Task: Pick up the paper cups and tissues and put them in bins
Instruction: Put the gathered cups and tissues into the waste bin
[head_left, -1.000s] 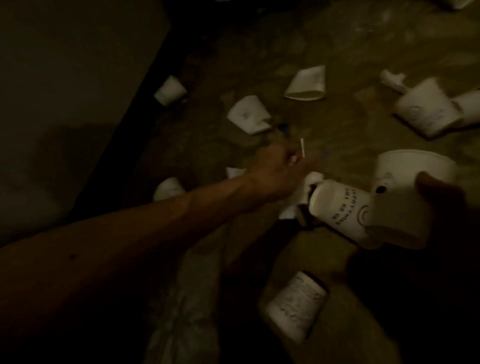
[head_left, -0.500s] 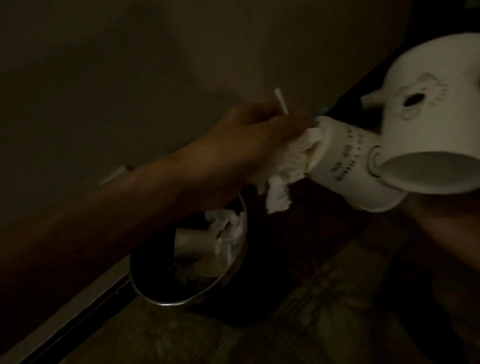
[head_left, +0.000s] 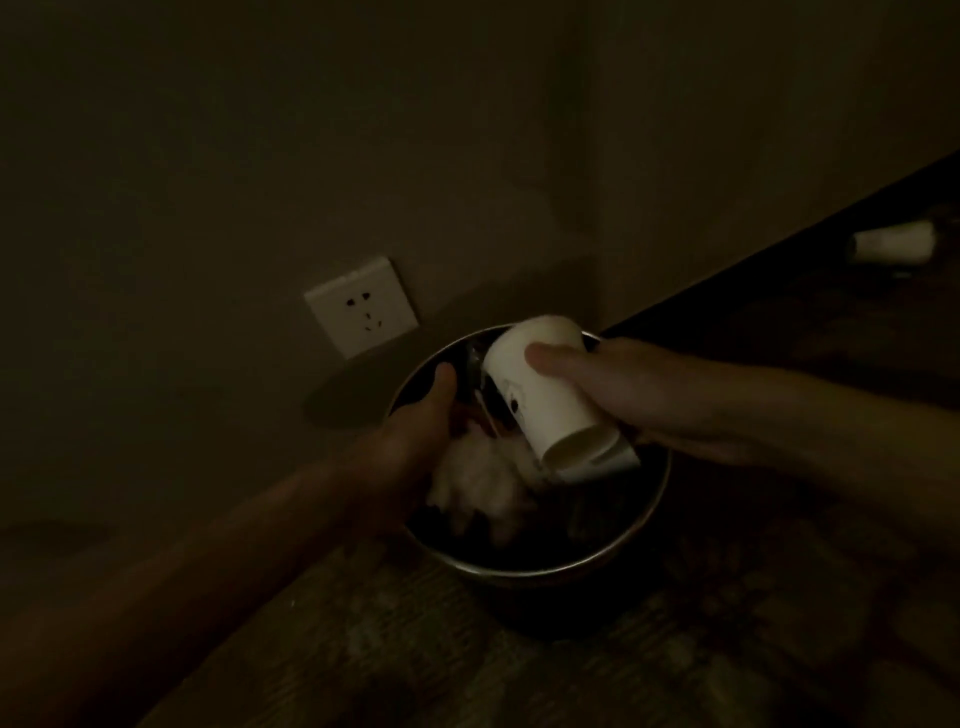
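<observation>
White plastic of a wall socket (head_left: 362, 305) is being picked out faintly at the left, low on the wall and just behind the metal bin (head_left: 613, 551). Over that bin the left hand (head_left: 421, 415) is being reached down past the near-left rim, presumably so that a tissue (head_left: 478, 483) is being let go inside rather than beside it. The thumb is being shown raised, but the fingers are being hidden under the palm and the tissue is being smeared by blur, so whether it is being pinched or is already loose cannot be told. Further right, a paper cup (head_left: 540, 387) is being held tilted over the bin's mouth, the right hand (head_left: 639, 395) being wrapped round its side with thumb on top; the tilt is judged to be for tipping it in. At its lower end the rim of a second cup (head_left: 597, 460) is being glimpsed, its body covered. Far right, a stray paper cup (head_left: 893, 248) is being left lying on the dark floor, well apart from the bin.
</observation>
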